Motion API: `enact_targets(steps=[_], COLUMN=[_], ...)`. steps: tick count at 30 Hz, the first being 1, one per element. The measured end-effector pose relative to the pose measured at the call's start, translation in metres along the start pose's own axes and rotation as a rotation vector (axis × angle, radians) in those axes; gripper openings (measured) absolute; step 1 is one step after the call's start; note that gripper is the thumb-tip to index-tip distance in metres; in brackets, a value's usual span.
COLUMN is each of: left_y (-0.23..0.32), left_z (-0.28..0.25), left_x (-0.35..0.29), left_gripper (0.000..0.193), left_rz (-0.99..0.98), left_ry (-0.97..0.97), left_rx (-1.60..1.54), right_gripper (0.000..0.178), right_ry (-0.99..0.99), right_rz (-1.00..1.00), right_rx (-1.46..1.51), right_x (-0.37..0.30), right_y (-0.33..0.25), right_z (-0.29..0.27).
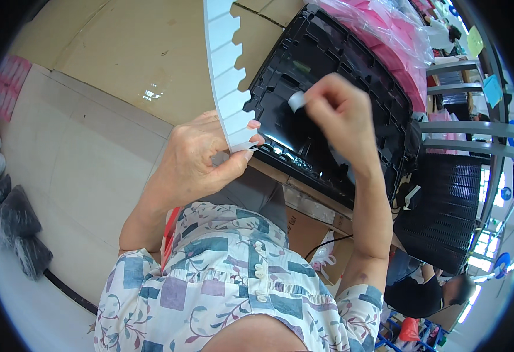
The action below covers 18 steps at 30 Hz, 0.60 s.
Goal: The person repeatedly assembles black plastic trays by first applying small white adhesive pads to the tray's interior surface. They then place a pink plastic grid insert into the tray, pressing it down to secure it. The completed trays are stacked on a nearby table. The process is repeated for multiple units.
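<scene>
From the head view I see my left hand [201, 155] pinching the lower end of a long white backing strip [224, 70] with notched edges, which rises toward the top edge. My right hand [339, 111] grips 1 small white sticker [297, 101] between its fingertips, pressed against a black ribbed plastic panel [327, 64] lying on the cardboard-covered counter [128, 53]. Pink bagged goods [386, 35] sit just beyond the panel. Dark bundles [16, 223] lie on the floor at left.
</scene>
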State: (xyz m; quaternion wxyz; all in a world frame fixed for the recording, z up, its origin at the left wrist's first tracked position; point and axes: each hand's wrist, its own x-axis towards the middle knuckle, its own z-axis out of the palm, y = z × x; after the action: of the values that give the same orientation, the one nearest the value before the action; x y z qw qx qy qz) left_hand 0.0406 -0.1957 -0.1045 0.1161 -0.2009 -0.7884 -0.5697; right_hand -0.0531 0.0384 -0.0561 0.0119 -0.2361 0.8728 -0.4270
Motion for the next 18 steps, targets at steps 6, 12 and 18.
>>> enact_targets(steps=[6,12,18], left_y=[0.002,0.018,0.017], left_z=[0.001,0.007,0.008], left_x=[-0.007,0.007,0.012], left_gripper=[0.009,0.018,0.025], left_rz=[-0.079,-0.389,-0.381], left_ry=[0.059,0.106,0.055], left_rx=[-0.260,-0.729,-0.639], right_gripper=[0.007,0.023,0.014], right_ry=[-0.028,-0.188,-0.043], right_rz=[0.210,0.280,0.035], right_rx=[0.746,0.860,0.298], right_x=[-0.016,-0.037,-0.037], right_y=[-0.017,-0.021,-0.036], right_z=[-0.015,0.011,0.033])
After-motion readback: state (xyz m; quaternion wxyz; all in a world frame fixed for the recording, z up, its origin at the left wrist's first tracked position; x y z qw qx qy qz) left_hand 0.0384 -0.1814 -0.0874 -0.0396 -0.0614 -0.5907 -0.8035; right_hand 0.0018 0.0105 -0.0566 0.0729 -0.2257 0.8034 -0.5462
